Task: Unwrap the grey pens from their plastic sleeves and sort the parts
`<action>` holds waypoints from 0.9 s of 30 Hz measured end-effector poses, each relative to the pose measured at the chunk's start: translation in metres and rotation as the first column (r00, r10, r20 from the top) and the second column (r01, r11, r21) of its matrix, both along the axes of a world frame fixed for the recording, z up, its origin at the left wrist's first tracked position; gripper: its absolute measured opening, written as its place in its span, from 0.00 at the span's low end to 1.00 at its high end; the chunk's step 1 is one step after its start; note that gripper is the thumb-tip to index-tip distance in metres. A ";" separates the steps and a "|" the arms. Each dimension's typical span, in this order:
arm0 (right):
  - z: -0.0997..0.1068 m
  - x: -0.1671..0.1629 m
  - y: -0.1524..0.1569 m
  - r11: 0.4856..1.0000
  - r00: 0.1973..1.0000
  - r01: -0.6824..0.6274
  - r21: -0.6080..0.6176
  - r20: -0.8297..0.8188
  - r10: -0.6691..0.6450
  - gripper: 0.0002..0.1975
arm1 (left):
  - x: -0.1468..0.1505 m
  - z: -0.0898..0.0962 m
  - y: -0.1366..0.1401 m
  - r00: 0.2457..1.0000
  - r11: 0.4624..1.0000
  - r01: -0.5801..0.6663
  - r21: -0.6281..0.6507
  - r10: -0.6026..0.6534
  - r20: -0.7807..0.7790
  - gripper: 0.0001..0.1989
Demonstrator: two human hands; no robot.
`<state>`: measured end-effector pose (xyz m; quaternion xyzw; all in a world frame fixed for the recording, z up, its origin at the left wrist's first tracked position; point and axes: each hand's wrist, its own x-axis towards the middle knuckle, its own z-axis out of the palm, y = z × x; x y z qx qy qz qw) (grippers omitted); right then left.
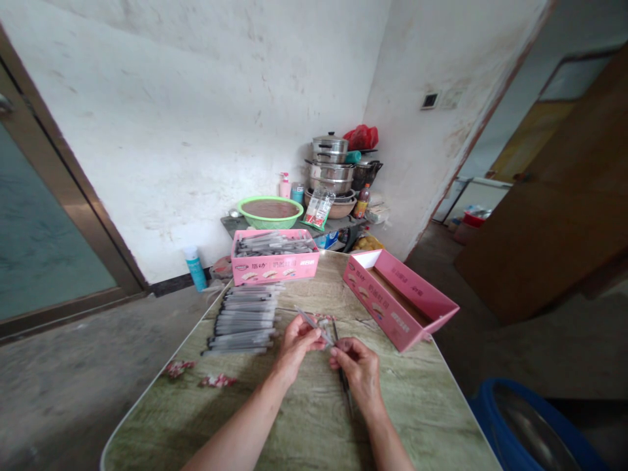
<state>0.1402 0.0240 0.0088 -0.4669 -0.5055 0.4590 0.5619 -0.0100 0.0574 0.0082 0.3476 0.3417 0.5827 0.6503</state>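
1. Over the middle of the desk [161,418]: slim translucent piece [308,318], held slantwise between both hands. Pinched in the left hand [298,343], upper end poking out past the fingertips; lower end gripped in the narrowed fingertips of the right hand [360,369]. Too small to identify further.
2. Beneath and beside the right hand: dark thin rods [345,389], lying lengthwise on the desk. Exact number unclear.
3. Left of the left hand, apart from it: row of grey pen-like pieces [248,320], laid crosswise side by side, some dark ends toward the left.
4. Right of the right hand, well apart: pink open box [377,302], set at an angle near the desk edge, brown bottom showing inside.
5. Beyond the row: pink filled box [275,269], heaped to the rim with similar grey pieces.
6. Behind the desk, on a low shelf: green basin [271,223] with brownish contents; to its right, a clear packet [318,208] and stacked metal pots [331,171], top one lidded.
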 end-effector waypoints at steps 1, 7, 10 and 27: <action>0.000 0.000 0.000 1.000 1.000 -0.004 -0.005 -0.012 0.004 0.13 | 0.000 0.001 0.000 1.000 1.000 -0.009 -0.002 0.009 -0.003 0.19; 0.002 0.000 0.000 0.999 0.999 -0.006 -0.041 -0.044 0.004 0.14 | 0.000 0.002 0.000 1.000 1.000 -0.023 -0.011 0.023 0.002 0.19; 0.004 -0.001 0.000 0.999 0.999 0.002 -0.053 -0.051 -0.005 0.15 | 0.000 0.003 -0.001 1.000 1.000 -0.015 -0.012 0.015 0.013 0.20; 0.000 -0.003 -0.003 0.992 1.000 0.012 -0.124 0.020 -0.010 0.23 | 0.003 0.000 -0.003 1.000 1.000 0.015 0.002 -0.015 0.005 0.18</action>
